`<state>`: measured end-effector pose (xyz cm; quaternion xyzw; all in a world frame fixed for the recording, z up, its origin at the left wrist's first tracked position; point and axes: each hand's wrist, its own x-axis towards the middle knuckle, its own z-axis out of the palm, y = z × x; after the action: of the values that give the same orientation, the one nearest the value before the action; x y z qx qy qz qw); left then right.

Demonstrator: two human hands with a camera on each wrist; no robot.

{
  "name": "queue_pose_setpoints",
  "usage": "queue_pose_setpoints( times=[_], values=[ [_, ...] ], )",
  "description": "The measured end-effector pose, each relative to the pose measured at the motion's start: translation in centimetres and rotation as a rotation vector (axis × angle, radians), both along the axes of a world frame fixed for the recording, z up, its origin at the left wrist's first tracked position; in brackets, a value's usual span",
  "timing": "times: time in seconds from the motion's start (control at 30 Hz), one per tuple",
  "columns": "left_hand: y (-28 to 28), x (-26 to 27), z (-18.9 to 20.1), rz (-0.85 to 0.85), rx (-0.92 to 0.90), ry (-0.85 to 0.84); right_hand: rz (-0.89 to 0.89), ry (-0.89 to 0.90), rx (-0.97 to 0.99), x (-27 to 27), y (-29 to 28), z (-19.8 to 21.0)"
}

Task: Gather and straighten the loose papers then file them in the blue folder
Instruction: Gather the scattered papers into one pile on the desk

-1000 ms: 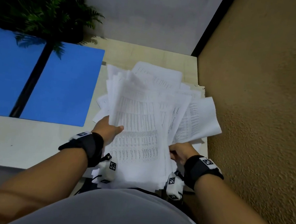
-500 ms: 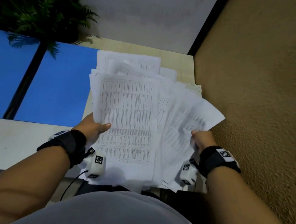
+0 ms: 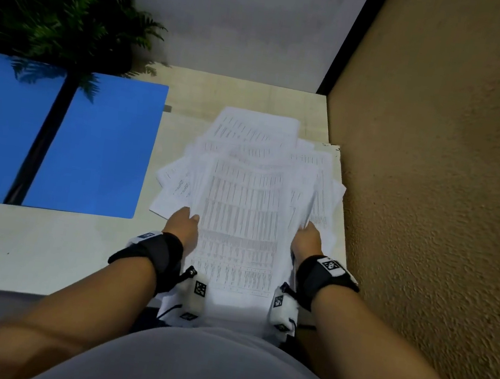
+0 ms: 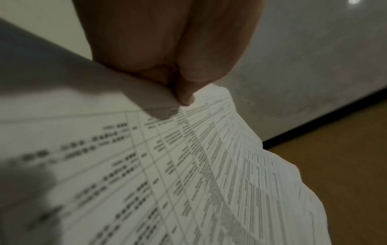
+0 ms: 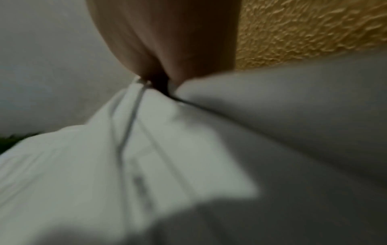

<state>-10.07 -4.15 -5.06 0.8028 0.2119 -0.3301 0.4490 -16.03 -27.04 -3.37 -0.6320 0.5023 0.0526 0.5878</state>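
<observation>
Grip: left hand and right hand pinch papers | fan narrower than before | blue folder waits, counter's left.

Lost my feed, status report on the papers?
Both hands, left and right, grip the papers. Stack uneven, sheets fanned. Blue folder open at left, nothing in the way.
</observation>
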Motion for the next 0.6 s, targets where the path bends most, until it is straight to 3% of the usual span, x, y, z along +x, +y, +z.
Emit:
queue_pose_setpoints(
  times=[0.1, 0.23, 0.3, 0.4, 0.5, 0.6],
  values=[
    [0.4, 0.1, -0.9, -0.045, 0.037, -0.049, -0.006, -0.017, 0.149, -0.1, -1.4, 0.5],
    [-0.1, -0.4, -1.5, -0.079, -0.01, -0.033, 0.07, 0.013, 0.124, -0.4, -2.8, 0.4],
    [-1.0, -0.7, -0.9, -0.161, 0.006, -0.02, 0.15, 0.035, 0.224, -1.3, -2.4, 1.0],
    [-2.0, -0.5, 0.1, -0.309, 0.036, -0.077, 0.246, 0.033, 0.224, -2.3, -2.7, 0.6],
    [-1.6, 1.1, 0.5, -0.2, 0.085, -0.256, 0.172, -0.009, 0.263, -2.7, -4.0, -0.2],
    [0.6, 3.7, 1.1, -0.082, 0.324, -0.4, 0.1, -0.065, 0.341, -3.5, -4.8, -0.4]
  ],
)
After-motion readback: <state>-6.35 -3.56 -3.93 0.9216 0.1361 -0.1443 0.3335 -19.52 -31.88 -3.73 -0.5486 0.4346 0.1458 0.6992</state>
